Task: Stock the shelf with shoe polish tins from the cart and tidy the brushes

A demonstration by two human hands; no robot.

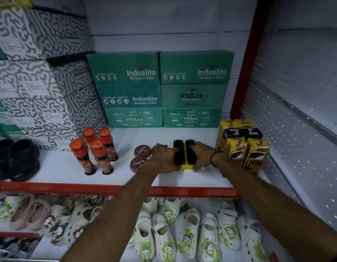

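Two yellow-backed brushes with black bristles (pixel 184 156) stand side by side on the white shelf (pixel 126 176), pressed together between my hands. My left hand (pixel 163 157) grips the left brush from its left side. My right hand (pixel 201 156), with a black band on the wrist, grips the right brush from its right side. Two round brown "Cherry" shoe polish tins (pixel 140 156) sit just left of my left hand, one behind the other and touching it. The cart is not in view.
Several red-capped liquid polish bottles (pixel 97 151) stand left of the tins. Yellow and black cartons (pixel 243 144) are stacked at the right. Green shoe boxes (pixel 160 89) line the back, patterned boxes (pixel 41 72) and black shoes (pixel 14 159) the left. Children's clogs (pixel 164 231) fill the shelf below.
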